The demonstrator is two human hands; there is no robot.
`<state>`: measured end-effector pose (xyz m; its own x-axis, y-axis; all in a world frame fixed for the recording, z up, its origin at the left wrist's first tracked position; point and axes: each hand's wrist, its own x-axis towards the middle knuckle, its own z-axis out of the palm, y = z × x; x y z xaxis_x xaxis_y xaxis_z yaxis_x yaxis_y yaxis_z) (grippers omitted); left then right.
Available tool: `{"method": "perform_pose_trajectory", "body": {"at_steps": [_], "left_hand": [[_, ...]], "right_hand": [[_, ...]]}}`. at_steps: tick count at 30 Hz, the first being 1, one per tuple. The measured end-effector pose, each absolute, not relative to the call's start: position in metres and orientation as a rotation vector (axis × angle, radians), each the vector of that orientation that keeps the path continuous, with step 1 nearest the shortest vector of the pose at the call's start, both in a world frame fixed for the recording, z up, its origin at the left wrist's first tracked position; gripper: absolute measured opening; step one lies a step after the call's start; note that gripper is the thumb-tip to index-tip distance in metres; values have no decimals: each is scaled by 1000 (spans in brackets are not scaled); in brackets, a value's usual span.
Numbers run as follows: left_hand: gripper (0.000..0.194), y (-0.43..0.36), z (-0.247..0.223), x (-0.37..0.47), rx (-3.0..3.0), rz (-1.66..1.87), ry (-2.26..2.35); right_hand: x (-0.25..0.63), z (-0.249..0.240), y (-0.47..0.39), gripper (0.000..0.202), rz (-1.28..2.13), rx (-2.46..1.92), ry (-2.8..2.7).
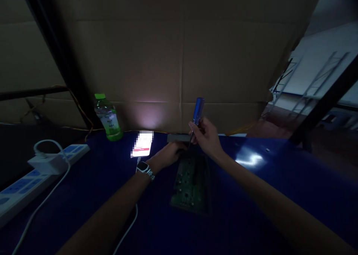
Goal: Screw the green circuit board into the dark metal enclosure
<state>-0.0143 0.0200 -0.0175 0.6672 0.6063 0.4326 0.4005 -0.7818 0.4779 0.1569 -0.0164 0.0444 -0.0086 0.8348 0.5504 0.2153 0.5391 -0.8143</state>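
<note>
A screwdriver (198, 109) with a blue handle is gripped in my right hand (208, 137), its shaft pointing down. The tip of the shaft meets the far end of a green circuit board (186, 188), which lies in a dark frame on the blue table. My left hand (169, 154), with a watch (143, 167) on the wrist, rests at the board's far left corner. Its fingers are bent together there, and dim light hides what they hold. Just behind the hands lies a flat grey strip (175, 138).
Left of the board, a lit phone (142, 145) is plugged into a white cable (131, 225). A green-capped bottle (108, 119) stands by the cardboard wall (128, 61). A power strip (75, 154) with a white adapter (49, 163) lies at far left.
</note>
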Motion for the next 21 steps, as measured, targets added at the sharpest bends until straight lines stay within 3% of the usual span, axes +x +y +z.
{"method": "perform_pose_trajectory", "body": {"at_steps": [9, 16, 21], "left_hand": [[28, 19, -2, -18, 2625, 743, 727], [18, 3, 7, -6, 2315, 970, 740], [16, 1, 5, -2, 2234, 1011, 797]], "right_hand": [[158, 44, -12, 31, 766, -824, -1592], [162, 44, -10, 33, 847, -783, -1636], [160, 34, -5, 32, 641, -917, -1525]]}}
